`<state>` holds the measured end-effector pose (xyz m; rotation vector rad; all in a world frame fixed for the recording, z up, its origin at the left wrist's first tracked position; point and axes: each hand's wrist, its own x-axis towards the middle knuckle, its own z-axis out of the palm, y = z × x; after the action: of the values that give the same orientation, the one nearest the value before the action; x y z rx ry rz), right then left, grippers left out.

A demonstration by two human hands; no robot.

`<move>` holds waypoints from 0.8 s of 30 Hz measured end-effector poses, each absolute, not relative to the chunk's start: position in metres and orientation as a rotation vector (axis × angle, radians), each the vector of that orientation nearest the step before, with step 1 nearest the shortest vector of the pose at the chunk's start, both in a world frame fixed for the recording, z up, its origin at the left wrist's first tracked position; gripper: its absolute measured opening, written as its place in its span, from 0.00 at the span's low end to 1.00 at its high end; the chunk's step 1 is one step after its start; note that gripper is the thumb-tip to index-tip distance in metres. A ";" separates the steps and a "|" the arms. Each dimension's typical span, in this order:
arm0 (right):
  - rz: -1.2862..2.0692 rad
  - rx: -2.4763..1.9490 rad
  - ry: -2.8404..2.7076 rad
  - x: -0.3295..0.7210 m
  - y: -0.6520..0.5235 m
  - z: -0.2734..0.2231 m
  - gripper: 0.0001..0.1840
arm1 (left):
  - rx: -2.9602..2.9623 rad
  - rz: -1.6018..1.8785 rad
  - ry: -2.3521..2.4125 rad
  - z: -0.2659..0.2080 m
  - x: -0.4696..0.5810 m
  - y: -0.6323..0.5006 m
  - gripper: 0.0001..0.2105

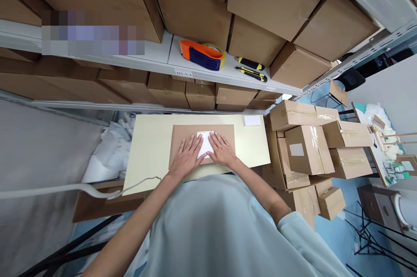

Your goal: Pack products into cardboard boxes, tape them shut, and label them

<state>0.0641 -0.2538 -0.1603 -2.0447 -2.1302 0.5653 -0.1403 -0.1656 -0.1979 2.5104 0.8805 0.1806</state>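
Note:
A flat brown cardboard piece (177, 138) lies on the pale yellow tabletop (150, 138). On its middle sits a small white paper label (204, 140), partly covered by my fingers. My left hand (187, 155) rests flat with spread fingers across the cardboard, its fingertips and thumb over the label's left side. From the other side my right hand (222, 150) lies flat too, fingers stretched out, its thumb side on the label's right edge. Both thumbs come close together near the label's lower edge. Neither hand grips anything.
A white slip (252, 120) lies at the table's back right. Above, a shelf (195, 68) carries cardboard boxes, an orange and blue tape dispenser (203, 55) and two box cutters (250, 68). Stacked cartons (308, 149) stand to the right. A white cable (81, 188) runs in from the left.

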 end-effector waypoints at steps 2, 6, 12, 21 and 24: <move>0.582 -2.022 -2.165 0.074 -0.254 -0.160 0.45 | 2.528 0.162 0.844 -0.203 -0.150 -0.160 0.38; 0.634 -1.958 -2.236 0.090 -0.252 -0.154 0.51 | 2.552 0.094 0.738 -0.200 -0.159 -0.138 0.41; 0.604 -1.997 -2.225 0.091 -0.247 -0.154 0.39 | 2.569 -0.066 0.710 -0.185 -0.135 -0.101 0.52; 0.442 -2.235 -1.885 0.064 -0.215 -0.165 0.24 | 2.481 0.182 0.958 -0.186 -0.117 -0.100 0.25; 0.412 -2.317 -1.774 0.048 -0.210 -0.168 0.25 | 2.452 0.229 1.041 -0.185 -0.112 -0.117 0.26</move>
<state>0.0479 -0.2098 -0.1684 -2.3168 -1.7736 0.4119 -0.1124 -0.1173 -0.1853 2.4525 1.0412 0.2294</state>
